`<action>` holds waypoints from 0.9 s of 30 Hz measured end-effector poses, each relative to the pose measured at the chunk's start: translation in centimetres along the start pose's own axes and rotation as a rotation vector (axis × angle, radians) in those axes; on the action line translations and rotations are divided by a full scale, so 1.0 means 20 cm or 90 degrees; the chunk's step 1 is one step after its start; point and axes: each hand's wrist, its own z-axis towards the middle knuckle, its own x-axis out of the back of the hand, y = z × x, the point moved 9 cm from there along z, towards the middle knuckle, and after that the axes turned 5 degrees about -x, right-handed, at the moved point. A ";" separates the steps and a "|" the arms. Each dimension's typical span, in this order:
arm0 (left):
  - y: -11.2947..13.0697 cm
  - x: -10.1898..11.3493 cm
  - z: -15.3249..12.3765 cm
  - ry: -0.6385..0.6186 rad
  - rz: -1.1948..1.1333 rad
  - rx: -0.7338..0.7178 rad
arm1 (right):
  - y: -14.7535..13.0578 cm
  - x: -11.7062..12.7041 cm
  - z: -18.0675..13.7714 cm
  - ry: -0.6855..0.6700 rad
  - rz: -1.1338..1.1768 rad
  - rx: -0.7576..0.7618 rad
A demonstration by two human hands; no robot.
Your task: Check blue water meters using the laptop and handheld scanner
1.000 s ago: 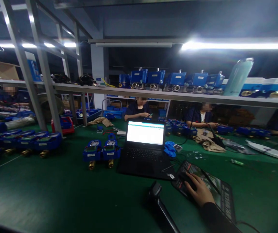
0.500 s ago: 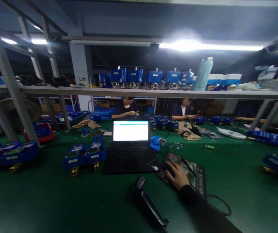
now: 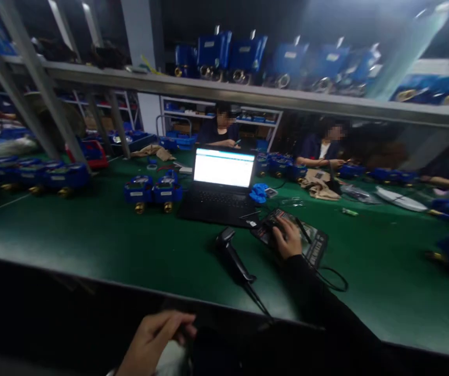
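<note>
Right hand (image 3: 287, 241): grip closed over mouse (image 3: 271, 230), as before. Left hand (image 3: 150, 339): newly in view below worktop (image 3: 91, 235); grip unclear.

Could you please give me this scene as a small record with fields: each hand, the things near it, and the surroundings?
right hand: rests on a dark mouse, on a printed mouse pad
left hand: low, below the table edge; its grip is on something small and dark, unclear
laptop: open, screen lit
handheld scanner: lying on the green table
blue meters: two, left of the laptop
people: seated across the table
</note>
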 end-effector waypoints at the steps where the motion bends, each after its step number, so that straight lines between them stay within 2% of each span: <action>1: 0.03 -0.02 -0.01 -0.003 -0.030 -0.003 | -0.09 0.06 -0.02 -0.006 0.027 0.001; 3: 0.09 -0.07 0.00 0.001 -0.099 -0.028 | -0.30 0.21 -0.10 -0.013 0.112 -0.001; 6: 0.13 -0.14 0.02 0.034 -0.167 -0.062 | -0.67 0.40 -0.26 -0.089 0.222 -0.007; 9: 0.11 -0.19 -0.01 0.044 -0.147 -0.067 | -0.99 0.45 -0.41 -0.130 0.309 0.010; 11: 0.09 -0.20 -0.06 0.043 -0.102 -0.068 | -1.11 0.42 -0.46 -0.112 0.357 -0.011; 14: 0.11 -0.20 -0.11 0.029 -0.075 -0.093 | -1.18 0.30 -0.47 -0.124 0.401 -0.074; 17: 0.12 -0.19 -0.13 0.018 -0.074 -0.118 | -1.22 0.23 -0.45 -0.157 0.423 -0.089; 27: 0.17 -0.23 -0.12 -0.012 0.012 -0.180 | -1.22 0.20 -0.44 -0.186 0.411 -0.102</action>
